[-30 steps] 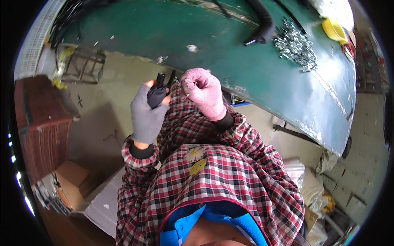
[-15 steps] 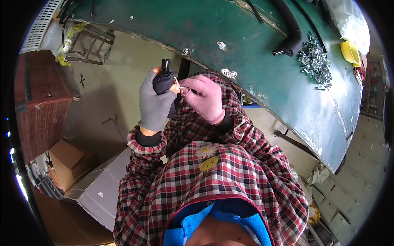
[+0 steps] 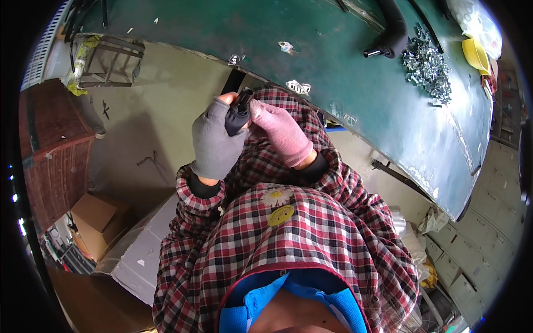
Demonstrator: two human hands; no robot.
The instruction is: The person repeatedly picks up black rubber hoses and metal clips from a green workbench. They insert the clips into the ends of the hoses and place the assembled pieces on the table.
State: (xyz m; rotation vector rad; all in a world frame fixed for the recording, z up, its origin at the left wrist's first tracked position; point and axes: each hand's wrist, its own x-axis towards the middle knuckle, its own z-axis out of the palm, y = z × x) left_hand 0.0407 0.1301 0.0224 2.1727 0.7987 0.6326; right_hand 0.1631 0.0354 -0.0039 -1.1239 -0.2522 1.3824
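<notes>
My left hand [image 3: 217, 141], in a grey fingerless glove, is closed around a pair of short black tubes [image 3: 245, 97] wrapped in a soft black sleeve [image 3: 236, 121]. The tube ends stick up past my thumb, tilted to the right. My right hand [image 3: 280, 130], in a pink glove, has its fingers pinched together against the right side of the tubes, just below their ends. Whatever lies between those fingertips is hidden. Both hands are over my lap, in front of the table edge.
The green table [image 3: 355, 72] crosses the far side. On it lie a heap of small metal clips [image 3: 427, 69], a thick black padded tube [image 3: 393, 28] and a yellow scoop [image 3: 475, 55]. A wooden cabinet [image 3: 55, 144] and cardboard box [image 3: 95, 219] stand at left.
My right hand has brought its fingertips, which showed a small shiny metal piece, up against the tubes. The tubes have tilted to the right, and my left hand has shifted slightly right.
</notes>
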